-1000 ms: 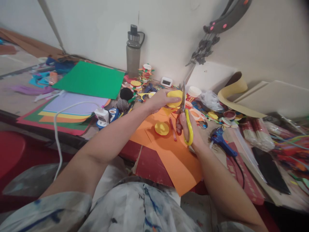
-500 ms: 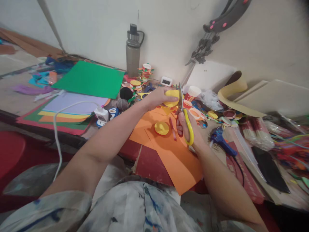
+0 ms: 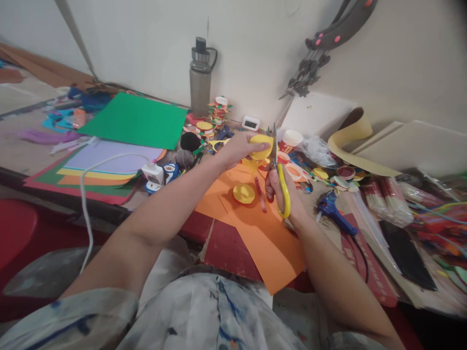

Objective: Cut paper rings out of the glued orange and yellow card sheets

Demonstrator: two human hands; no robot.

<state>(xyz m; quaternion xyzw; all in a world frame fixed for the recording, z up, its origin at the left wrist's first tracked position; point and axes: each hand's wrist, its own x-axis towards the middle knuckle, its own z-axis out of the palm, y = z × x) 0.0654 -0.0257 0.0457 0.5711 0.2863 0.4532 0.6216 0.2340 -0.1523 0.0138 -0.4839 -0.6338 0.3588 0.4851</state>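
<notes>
Between the thumb and fingers of my left hand (image 3: 239, 148) is a rounded piece of yellow paper (image 3: 260, 147). My right hand (image 3: 279, 187) grips a pair of scissors (image 3: 283, 192) with yellow handles, their metal blades pointing up along the right edge of the yellow piece. Whether the blades touch the paper is hard to make out. Below the hands, a yellow disc (image 3: 243, 193) lies on orange paper sheets (image 3: 268, 240). A red pen (image 3: 260, 194) rests beside the disc, to its right.
A blue glue gun (image 3: 336, 214) lies right of my right arm. Left are a green sheet (image 3: 138, 119), stacked coloured papers (image 3: 100, 158) and a white cable (image 3: 84, 194). A grey bottle (image 3: 200, 82) stands by the wall, near a paper cup (image 3: 291, 140).
The yellow piece has turned slightly in my left hand and shows a rounder outline. The scissor blades look closer together. Both arms stay nearly in place.
</notes>
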